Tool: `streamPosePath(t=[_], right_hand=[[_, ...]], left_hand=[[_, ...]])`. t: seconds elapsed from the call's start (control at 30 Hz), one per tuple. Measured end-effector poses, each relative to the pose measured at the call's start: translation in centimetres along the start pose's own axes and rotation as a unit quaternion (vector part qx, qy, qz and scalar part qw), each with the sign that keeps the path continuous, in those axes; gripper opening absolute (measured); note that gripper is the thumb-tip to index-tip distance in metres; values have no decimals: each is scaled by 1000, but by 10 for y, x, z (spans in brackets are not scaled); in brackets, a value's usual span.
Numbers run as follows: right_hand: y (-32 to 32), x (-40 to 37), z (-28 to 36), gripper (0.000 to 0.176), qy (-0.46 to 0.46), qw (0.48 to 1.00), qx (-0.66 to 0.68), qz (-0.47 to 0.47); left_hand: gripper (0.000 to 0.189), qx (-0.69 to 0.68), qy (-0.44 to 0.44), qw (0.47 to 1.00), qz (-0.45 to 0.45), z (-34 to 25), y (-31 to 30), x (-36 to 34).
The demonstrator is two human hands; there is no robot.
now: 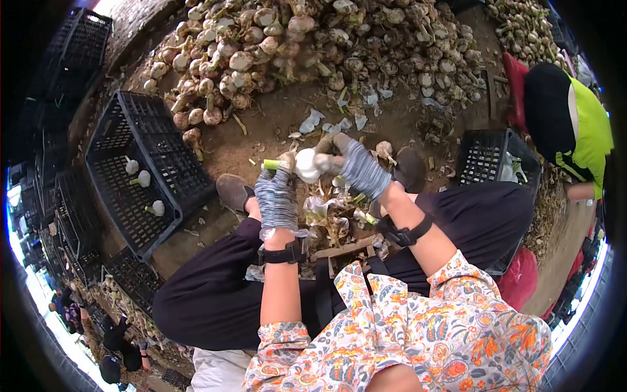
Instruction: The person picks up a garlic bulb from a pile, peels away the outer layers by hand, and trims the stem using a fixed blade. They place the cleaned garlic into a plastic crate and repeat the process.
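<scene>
A white garlic bulb [306, 166] is held between my two gloved hands, its cut green stem [271, 164] pointing left. My left hand [277, 186], in a grey knitted glove, is closed around the stem side of the bulb. From the right, my right hand [356, 164] presses its bent fingers against the bulb's other side; the fingertips are partly hidden. Below the hands lie loose garlic skins [321, 209] and cut stem pieces between my feet. A brownish garlic bulb [384, 150] rests on the ground beside my right hand.
A large heap of unpeeled garlic [287, 39] spreads ahead. On the left, a black plastic crate [171, 153] holds several white bulbs; another crate [480, 147] with garlic stands right. Further right sits a person in a yellow-green top [591, 130]. Dark crates are stacked at far left.
</scene>
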State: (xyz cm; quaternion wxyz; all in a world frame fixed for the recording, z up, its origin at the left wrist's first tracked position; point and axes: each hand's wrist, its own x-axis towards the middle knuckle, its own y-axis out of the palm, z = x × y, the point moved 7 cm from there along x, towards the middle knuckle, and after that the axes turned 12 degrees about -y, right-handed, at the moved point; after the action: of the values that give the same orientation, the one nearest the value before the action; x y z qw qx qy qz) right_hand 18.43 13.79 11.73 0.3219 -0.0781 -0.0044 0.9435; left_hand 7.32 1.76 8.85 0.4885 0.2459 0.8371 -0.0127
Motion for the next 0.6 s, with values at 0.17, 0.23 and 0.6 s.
streamPosePath(t=[0.17,0.23,0.6], right_hand=[[1,-1,8,31,-5,984,174,-24],[0,-3,11,23,4,1000,7,-27],[-12,-99,-213,43,383,914,-47,122]], left_hand=[[20,30,-43,998,-19,0,1,-6],[23,43,68,997,-1,-10,6,-7],[41,-547,82,795,251,-126,-118,21]])
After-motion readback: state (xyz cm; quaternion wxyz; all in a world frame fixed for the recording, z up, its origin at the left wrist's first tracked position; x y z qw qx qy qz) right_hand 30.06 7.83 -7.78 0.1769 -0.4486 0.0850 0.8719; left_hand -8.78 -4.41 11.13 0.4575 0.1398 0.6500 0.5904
